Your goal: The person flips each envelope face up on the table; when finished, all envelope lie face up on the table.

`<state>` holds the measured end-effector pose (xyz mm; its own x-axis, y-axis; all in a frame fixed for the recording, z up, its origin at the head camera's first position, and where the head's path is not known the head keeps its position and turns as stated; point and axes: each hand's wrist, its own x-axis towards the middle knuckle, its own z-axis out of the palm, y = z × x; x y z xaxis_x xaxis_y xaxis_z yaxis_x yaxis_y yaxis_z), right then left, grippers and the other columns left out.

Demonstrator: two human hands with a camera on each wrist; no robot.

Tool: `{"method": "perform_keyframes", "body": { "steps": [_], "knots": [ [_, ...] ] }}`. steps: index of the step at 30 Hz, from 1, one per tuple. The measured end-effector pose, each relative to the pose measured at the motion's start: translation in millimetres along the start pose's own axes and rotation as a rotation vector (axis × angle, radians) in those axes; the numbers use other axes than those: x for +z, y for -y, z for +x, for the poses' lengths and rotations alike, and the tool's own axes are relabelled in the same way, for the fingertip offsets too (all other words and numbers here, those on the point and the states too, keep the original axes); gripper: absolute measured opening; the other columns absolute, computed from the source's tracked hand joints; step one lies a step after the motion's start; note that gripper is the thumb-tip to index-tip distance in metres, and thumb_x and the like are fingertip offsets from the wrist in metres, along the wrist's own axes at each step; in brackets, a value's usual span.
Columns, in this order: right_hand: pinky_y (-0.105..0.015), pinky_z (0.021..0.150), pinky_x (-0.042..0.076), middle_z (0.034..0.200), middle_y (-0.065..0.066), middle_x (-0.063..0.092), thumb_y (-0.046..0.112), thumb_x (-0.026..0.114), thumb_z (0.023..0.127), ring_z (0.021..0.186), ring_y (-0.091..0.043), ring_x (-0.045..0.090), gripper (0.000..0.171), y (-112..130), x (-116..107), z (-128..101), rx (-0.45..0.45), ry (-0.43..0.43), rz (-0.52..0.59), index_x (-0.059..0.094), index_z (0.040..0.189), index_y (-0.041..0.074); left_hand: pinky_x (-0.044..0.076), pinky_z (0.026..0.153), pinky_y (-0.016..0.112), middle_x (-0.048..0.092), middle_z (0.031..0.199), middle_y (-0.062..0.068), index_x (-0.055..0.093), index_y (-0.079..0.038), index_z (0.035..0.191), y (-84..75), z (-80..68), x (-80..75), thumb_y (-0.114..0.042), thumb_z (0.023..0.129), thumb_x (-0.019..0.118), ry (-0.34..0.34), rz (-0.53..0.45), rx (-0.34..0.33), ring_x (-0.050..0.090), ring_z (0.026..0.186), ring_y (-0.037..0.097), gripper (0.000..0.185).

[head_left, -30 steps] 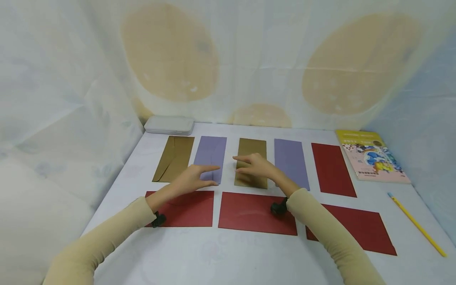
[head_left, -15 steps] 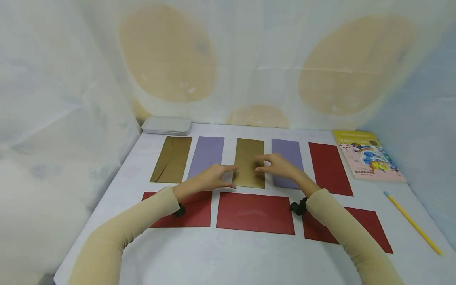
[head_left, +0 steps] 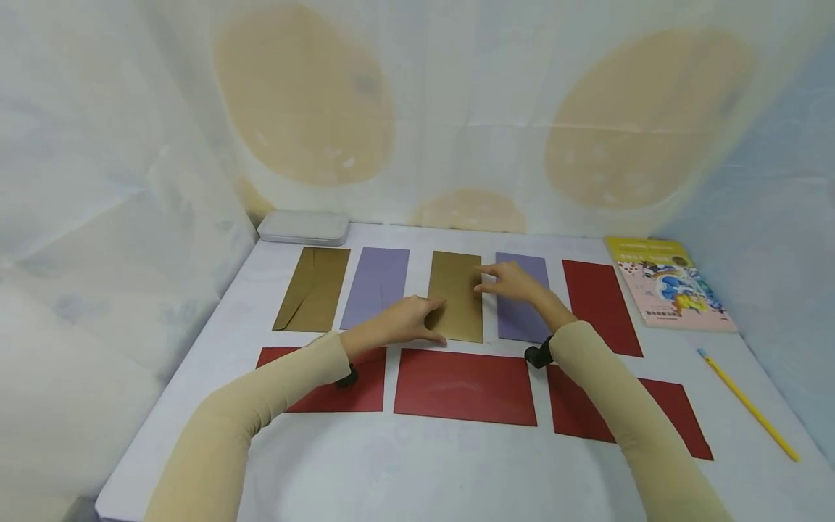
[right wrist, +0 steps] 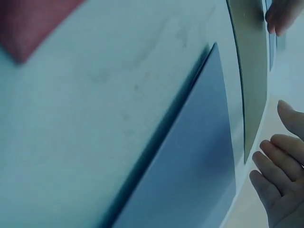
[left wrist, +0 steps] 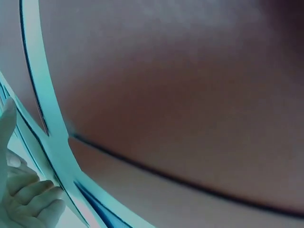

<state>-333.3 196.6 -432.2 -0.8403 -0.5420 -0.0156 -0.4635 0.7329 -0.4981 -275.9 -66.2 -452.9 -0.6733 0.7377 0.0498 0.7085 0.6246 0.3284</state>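
Note:
A gold envelope (head_left: 463,301) lies flat in the middle of the back row. At its lower left edge is my left hand (head_left: 403,321), thumb and fingers spread apart, with nothing held. Whether the fingertips touch the paper I cannot tell. My right hand (head_left: 517,281) hovers across the gold envelope's right edge and a purple envelope (head_left: 520,322). Its fingers look relaxed and hold nothing, as the right wrist view of the hand (right wrist: 282,173) also shows. A second purple envelope (head_left: 378,279) and a gold one with a flap (head_left: 320,283) lie to the left.
A red envelope (head_left: 600,304) ends the back row. In front lie three red envelopes, left (head_left: 368,391), middle (head_left: 463,388) and right (head_left: 675,417), partly under the sleeves. A booklet (head_left: 675,286), a yellow pencil (head_left: 746,402) and a pale flat case (head_left: 304,227) stay around the edges.
Both hands have moved right: the left from the left purple envelope to the middle gold one, the right from that gold envelope toward the right purple one. The envelopes keep their places.

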Motion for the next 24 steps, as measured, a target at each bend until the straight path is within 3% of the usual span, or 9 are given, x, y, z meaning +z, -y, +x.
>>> {"method": "perform_keyframes", "body": {
  "steps": [4, 6, 8, 13, 17, 20, 22, 24],
  "knots": [
    [-0.041, 0.073, 0.043, 0.130, -0.026, 0.055, 0.021, 0.066, 0.093, 0.082, -0.028, 0.057, 0.055, 1, -2, 2, 0.000, 0.001, -0.023, 0.049, 0.136, -0.007, 0.050, 0.083, 0.030, 0.064, 0.120, 0.014, 0.053, 0.003, 0.132, -1.6, 1.6, 1.5, -0.048, 0.075, 0.079, -0.001, 0.020, -0.014, 0.063, 0.101, 0.019, 0.081],
    [-0.045, 0.081, 0.044, 0.133, -0.026, 0.051, 0.020, 0.066, 0.093, 0.103, -0.034, 0.059, 0.054, 2, -2, 2, 0.010, 0.003, -0.030, 0.048, 0.136, -0.008, 0.051, 0.079, 0.030, 0.066, 0.114, 0.012, 0.055, 0.003, 0.129, -1.5, 1.8, 2.6, -0.046, 0.077, 0.079, -0.007, 0.021, -0.006, 0.064, 0.094, 0.017, 0.075],
    [-0.047, 0.086, 0.044, 0.134, -0.025, 0.050, 0.020, 0.066, 0.093, 0.115, -0.037, 0.055, 0.055, 2, -2, 2, 0.027, 0.010, -0.025, 0.048, 0.137, -0.008, 0.050, 0.075, 0.029, 0.067, 0.108, 0.011, 0.056, 0.002, 0.127, -1.6, 1.7, 3.4, -0.043, 0.078, 0.079, -0.014, 0.025, 0.002, 0.062, 0.087, 0.015, 0.070],
    [-0.047, 0.086, 0.044, 0.134, -0.024, 0.050, 0.021, 0.066, 0.093, 0.108, -0.034, 0.057, 0.056, -2, -1, 1, 0.036, 0.018, -0.023, 0.047, 0.137, -0.007, 0.047, 0.065, 0.025, 0.067, 0.091, 0.007, 0.057, 0.001, 0.124, -2.1, 1.4, 3.6, -0.041, 0.080, 0.078, -0.022, 0.037, 0.025, 0.055, 0.071, 0.010, 0.064],
    [-0.039, 0.072, 0.043, 0.125, -0.024, 0.059, 0.015, 0.065, 0.092, 0.078, -0.026, 0.055, 0.051, -6, 0, -1, 0.014, -0.007, -0.036, 0.049, 0.136, -0.007, 0.044, 0.058, 0.023, 0.064, 0.078, 0.004, 0.059, 0.002, 0.121, -0.6, 1.1, 4.1, -0.040, 0.083, 0.076, -0.045, 0.046, 0.052, 0.050, 0.063, 0.009, 0.059],
    [-0.034, 0.060, 0.037, 0.115, -0.024, 0.064, 0.001, 0.062, 0.088, 0.061, -0.019, 0.043, 0.049, -9, 2, -1, -0.006, -0.030, -0.027, 0.051, 0.135, -0.007, 0.043, 0.057, 0.021, 0.064, 0.075, 0.004, 0.060, 0.002, 0.121, 2.1, 0.4, 4.5, -0.040, 0.086, 0.072, -0.058, 0.036, 0.068, 0.049, 0.061, 0.008, 0.056],
    [-0.033, 0.058, 0.037, 0.114, -0.024, 0.064, -0.004, 0.062, 0.084, 0.060, -0.019, 0.043, 0.052, -11, 4, -1, -0.024, -0.040, -0.028, 0.051, 0.135, -0.007, 0.043, 0.057, 0.021, 0.065, 0.077, 0.004, 0.060, 0.002, 0.123, 3.8, -0.6, 4.3, -0.040, 0.088, 0.069, -0.059, 0.013, 0.073, 0.049, 0.061, 0.007, 0.055],
    [-0.036, 0.062, 0.043, 0.118, -0.024, 0.063, -0.004, 0.064, 0.082, 0.070, -0.023, 0.056, 0.054, -12, 6, -2, -0.041, -0.055, -0.030, 0.051, 0.135, -0.007, 0.043, 0.058, 0.020, 0.066, 0.078, 0.005, 0.059, 0.003, 0.125, 5.0, -1.8, 3.5, -0.039, 0.089, 0.068, -0.055, -0.010, 0.078, 0.049, 0.061, 0.007, 0.055]
  ]
}}
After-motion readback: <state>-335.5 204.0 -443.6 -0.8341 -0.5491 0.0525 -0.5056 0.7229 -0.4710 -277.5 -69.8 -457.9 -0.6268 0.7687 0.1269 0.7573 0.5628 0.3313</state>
